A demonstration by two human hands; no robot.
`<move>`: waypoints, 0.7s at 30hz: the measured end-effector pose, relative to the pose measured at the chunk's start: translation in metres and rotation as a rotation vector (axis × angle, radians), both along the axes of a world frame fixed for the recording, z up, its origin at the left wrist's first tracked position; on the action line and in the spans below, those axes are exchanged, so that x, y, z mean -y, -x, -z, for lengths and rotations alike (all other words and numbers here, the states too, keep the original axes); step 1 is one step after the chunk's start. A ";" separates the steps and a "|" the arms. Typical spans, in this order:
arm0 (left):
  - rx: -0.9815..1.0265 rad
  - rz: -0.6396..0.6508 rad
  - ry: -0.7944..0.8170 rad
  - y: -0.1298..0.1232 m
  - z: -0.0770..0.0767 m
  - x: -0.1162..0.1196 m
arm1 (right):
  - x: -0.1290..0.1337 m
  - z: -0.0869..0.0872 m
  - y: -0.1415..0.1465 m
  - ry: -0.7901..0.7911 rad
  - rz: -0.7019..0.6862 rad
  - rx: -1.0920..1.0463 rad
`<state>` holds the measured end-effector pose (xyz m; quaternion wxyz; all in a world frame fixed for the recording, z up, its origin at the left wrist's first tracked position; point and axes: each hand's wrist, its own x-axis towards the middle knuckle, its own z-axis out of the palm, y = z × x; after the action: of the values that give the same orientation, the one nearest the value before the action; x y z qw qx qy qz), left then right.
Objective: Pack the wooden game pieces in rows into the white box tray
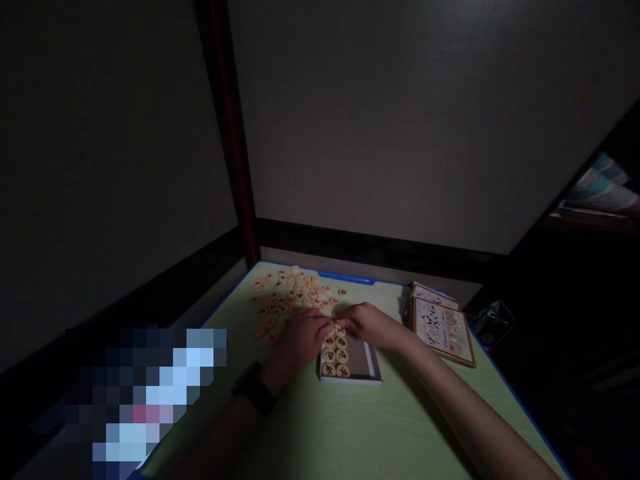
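Observation:
Round wooden pieces with dark characters (341, 356) stand in two columns along the left side of a shallow open box (357, 363). At the box's far left corner, my left hand (303, 337) has its fingers bent together by the top pieces. My right hand (367, 324) is closed at the same far edge, fingertips close to the left ones. What either hand's fingertips hold, if anything, is too small to make out. Many loose pieces with red or dark characters (300, 283) lie scattered beyond my left hand.
Two decorated box lids or cases (443, 330) lie on the right of the green table (320, 427). A clear container (494, 321) is past the table's right edge. Behind the table rises a wall (380, 133). A blue strip (346, 277) marks the far edge.

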<state>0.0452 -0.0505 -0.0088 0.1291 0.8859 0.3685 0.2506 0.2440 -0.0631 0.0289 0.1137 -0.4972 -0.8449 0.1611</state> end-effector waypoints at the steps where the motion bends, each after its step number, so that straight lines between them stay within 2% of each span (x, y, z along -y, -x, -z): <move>1: 0.001 -0.004 0.007 0.000 0.000 0.000 | 0.000 0.000 0.000 0.001 0.003 0.003; 21: -0.018 -0.026 0.059 -0.002 -0.004 0.002 | -0.002 0.004 -0.002 -0.010 0.002 0.015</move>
<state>0.0470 -0.0521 -0.0048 0.1487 0.8789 0.3886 0.2332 0.2461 -0.0611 0.0251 0.1099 -0.4987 -0.8461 0.1529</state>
